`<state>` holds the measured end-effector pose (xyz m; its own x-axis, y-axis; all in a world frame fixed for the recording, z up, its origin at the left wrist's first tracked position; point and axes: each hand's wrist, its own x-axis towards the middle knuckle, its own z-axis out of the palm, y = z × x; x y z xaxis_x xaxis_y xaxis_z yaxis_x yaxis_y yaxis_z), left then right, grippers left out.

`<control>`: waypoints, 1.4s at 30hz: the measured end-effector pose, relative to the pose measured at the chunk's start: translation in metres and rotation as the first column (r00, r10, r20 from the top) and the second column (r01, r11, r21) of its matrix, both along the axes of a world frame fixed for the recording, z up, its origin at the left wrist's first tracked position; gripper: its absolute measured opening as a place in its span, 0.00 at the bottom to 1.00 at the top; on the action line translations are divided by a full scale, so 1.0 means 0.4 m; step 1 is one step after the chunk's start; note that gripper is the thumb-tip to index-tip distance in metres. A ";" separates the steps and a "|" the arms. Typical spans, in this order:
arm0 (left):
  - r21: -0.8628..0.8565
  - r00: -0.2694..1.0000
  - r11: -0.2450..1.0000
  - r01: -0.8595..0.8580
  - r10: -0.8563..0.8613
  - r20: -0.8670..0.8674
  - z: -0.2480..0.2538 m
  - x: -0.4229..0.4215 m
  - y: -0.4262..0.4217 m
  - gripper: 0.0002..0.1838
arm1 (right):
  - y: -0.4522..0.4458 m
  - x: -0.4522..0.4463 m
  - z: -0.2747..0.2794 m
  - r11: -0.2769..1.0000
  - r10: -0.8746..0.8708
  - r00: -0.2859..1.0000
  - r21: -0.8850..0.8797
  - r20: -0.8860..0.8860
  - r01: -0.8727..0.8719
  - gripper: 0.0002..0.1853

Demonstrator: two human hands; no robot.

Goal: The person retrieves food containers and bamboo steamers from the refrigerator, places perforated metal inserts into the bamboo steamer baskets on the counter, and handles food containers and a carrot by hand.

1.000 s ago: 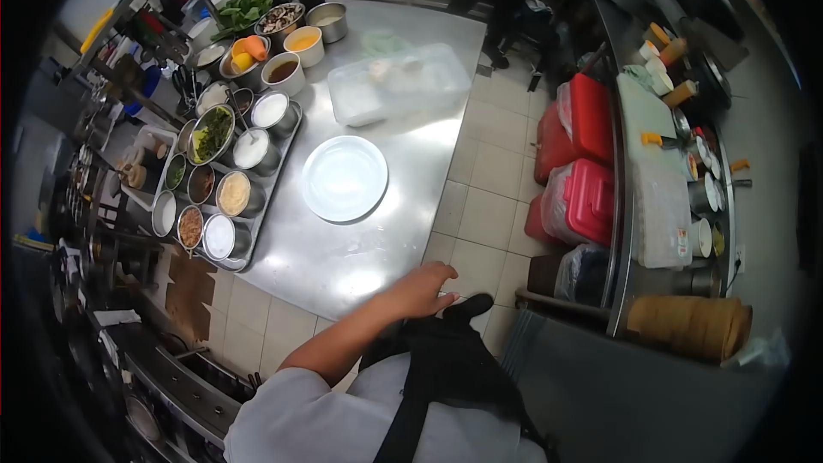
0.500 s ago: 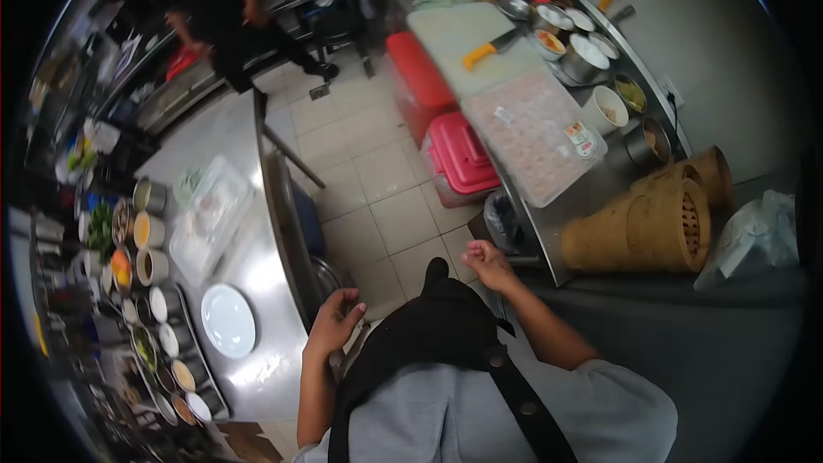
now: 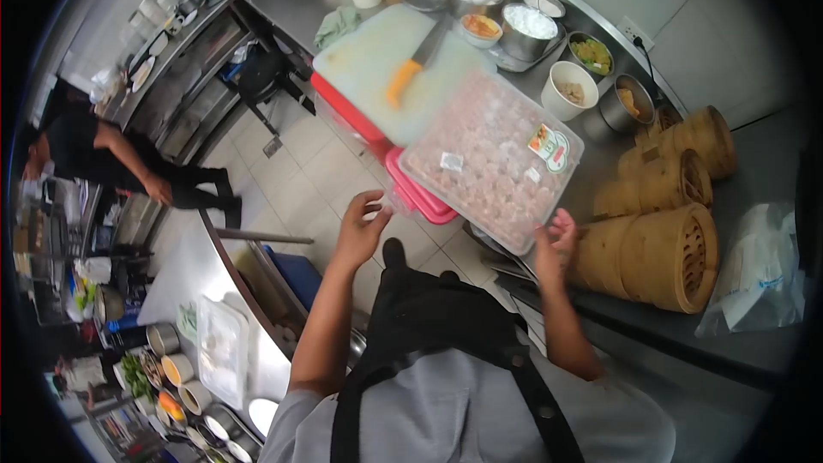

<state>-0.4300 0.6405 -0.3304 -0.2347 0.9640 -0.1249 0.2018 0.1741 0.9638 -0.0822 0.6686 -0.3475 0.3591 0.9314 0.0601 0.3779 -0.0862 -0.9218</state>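
A flat clear plastic box (image 3: 489, 171) packed with pale pinkish pieces, labels on its top, lies at the counter's edge. My right hand (image 3: 557, 244) is at its near right corner, fingers apart; whether they touch the box I cannot tell. To the left of the box, my left hand (image 3: 362, 225) hangs over the floor, open and with nothing in it. Beyond the box a white cutting board (image 3: 360, 77) carries a knife (image 3: 405, 79) with a yellow handle. Under the box's left side shows a pink lid (image 3: 418, 197).
Bamboo steamers (image 3: 643, 261) and a plastic bag (image 3: 754, 270) stand on the right. Bowls, one a white bowl (image 3: 569, 91), line the wall. To the left is a steel table (image 3: 201, 261) with a plastic container (image 3: 221, 351). A person (image 3: 129, 154) in black stands far left.
My view has turned toward the right-hand counter. Both hands have moved forward, the right one up to the box's corner. The other person now appears farther left, leaning.
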 end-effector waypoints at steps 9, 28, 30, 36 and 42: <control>0.004 0.942 0.959 0.284 -0.278 -0.187 -0.150 -0.006 0.361 0.29 | 0.363 0.125 -0.140 0.973 -0.114 0.992 -0.210 -0.059 0.099 0.41; -0.020 0.813 0.814 0.580 -0.578 0.074 0.108 -0.086 0.402 0.20 | -0.112 -0.019 0.609 0.655 -0.754 0.273 0.645 0.598 0.394 0.27; 0.029 0.762 0.763 0.646 -0.647 0.035 0.130 -0.045 0.404 0.19 | -0.173 0.017 0.585 0.636 -0.767 0.261 0.640 0.586 0.431 0.28; 0.093 0.590 0.589 0.802 -0.807 0.022 0.208 0.127 0.389 0.17 | -0.290 0.036 0.553 0.667 -0.737 0.316 0.565 0.598 0.487 0.30; 0.148 0.426 0.425 0.893 -0.904 0.025 0.287 0.287 0.318 0.18 | -0.493 0.132 0.601 0.325 -0.945 0.056 0.916 0.321 0.235 0.20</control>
<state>-0.3154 0.7676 -0.2158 0.7791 0.6268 0.0132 0.1023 -0.1479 0.9837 -0.0293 0.4713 -0.1072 0.1810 -0.0356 0.9828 0.8953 -0.4077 -0.1796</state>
